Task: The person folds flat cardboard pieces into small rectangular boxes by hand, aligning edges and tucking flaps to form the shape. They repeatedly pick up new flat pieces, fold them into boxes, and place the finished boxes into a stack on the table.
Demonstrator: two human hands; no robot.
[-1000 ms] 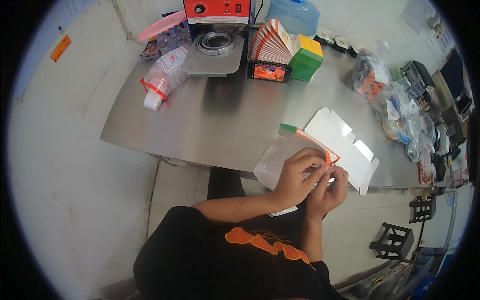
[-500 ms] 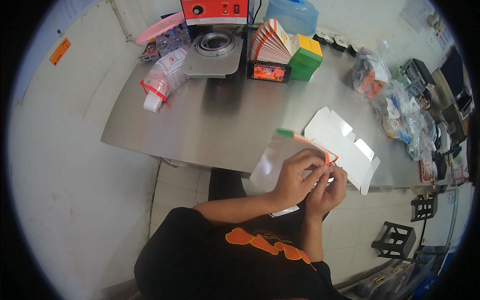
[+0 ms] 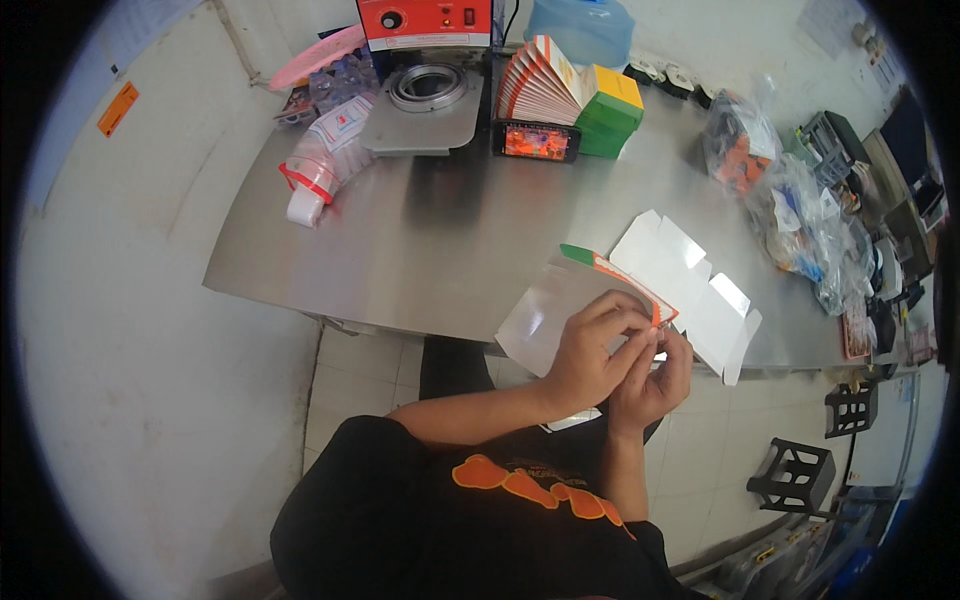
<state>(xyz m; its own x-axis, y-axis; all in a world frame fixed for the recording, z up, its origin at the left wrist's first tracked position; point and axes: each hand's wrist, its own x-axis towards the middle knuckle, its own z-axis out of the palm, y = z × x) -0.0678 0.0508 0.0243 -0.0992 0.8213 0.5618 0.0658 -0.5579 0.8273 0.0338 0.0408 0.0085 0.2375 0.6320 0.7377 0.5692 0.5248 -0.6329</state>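
An unfolded cardboard carton (image 3: 662, 252), white inside with orange and green on its outer face, is at the table's front edge. One panel stands up as a narrow green and orange strip. My left hand (image 3: 598, 345) pinches the near end of that strip, its fingers bent and thumb pressed in. Against those fingertips, my right hand (image 3: 652, 388) is closed on the same orange corner. The exact fold between the fingertips is partly hidden.
Beyond my hands, the metal table (image 3: 400, 250) carries a red-fronted machine (image 3: 425, 22), a lit phone (image 3: 536, 141), fanned flat cartons (image 3: 540, 85) and a green-yellow box (image 3: 610, 115). A plastic-wrapped roll of white cups (image 3: 330, 150) lies left. Bagged goods (image 3: 795, 225) crowd the right. Black stools (image 3: 793, 475) stand on the floor.
The carton's green end has risen slightly and shifted a little right, and its white panel has tilted. Both hands keep almost the same place and grip.
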